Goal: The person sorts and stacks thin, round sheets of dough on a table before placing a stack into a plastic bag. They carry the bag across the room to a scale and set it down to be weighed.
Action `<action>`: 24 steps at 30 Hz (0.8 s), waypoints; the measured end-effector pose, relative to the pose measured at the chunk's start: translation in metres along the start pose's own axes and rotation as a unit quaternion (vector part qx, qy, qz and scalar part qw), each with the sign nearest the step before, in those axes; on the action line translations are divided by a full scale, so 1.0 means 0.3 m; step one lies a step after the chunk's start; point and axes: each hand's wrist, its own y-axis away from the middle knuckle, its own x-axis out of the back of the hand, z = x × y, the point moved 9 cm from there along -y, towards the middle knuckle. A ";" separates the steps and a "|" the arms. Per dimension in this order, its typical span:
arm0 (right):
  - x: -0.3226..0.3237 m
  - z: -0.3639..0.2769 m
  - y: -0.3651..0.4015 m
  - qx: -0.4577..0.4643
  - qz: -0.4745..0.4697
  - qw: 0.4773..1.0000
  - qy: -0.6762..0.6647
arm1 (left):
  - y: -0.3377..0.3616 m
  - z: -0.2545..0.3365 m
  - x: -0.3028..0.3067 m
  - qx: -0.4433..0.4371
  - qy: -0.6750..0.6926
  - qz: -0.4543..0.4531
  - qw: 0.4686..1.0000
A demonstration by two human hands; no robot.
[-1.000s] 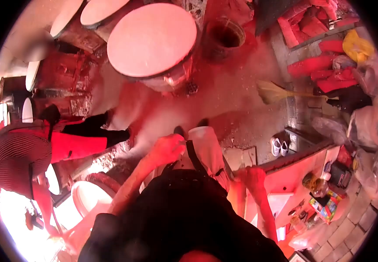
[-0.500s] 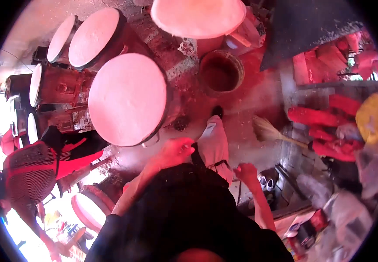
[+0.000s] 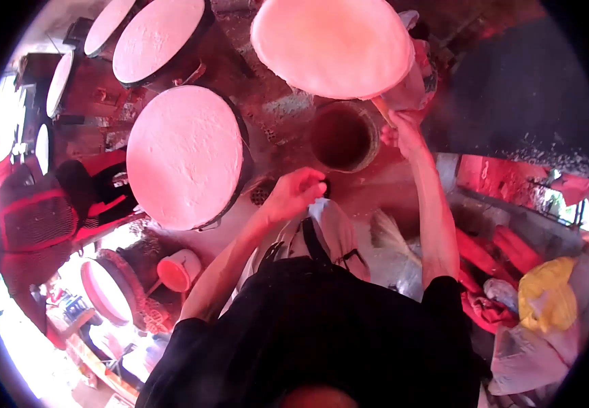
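Raised since earlier, right hand grips the drum rim; left hand curled, well apart

Yellow bag, person in striped shirt

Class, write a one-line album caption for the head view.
Right hand at the rim of a big drum, left hand curled near a round tub, more drums alongside.

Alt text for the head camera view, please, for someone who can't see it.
Seen from above, a person's right hand reaches the lower rim of a big skin-topped drum; the left hand hangs curled above a leg. A second drum and an open drum shell stand nearby.
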 end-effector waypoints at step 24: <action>0.043 -0.174 -0.176 -0.139 -0.189 0.943 -0.235 | -0.525 0.419 0.228 -0.268 0.640 0.150 0.705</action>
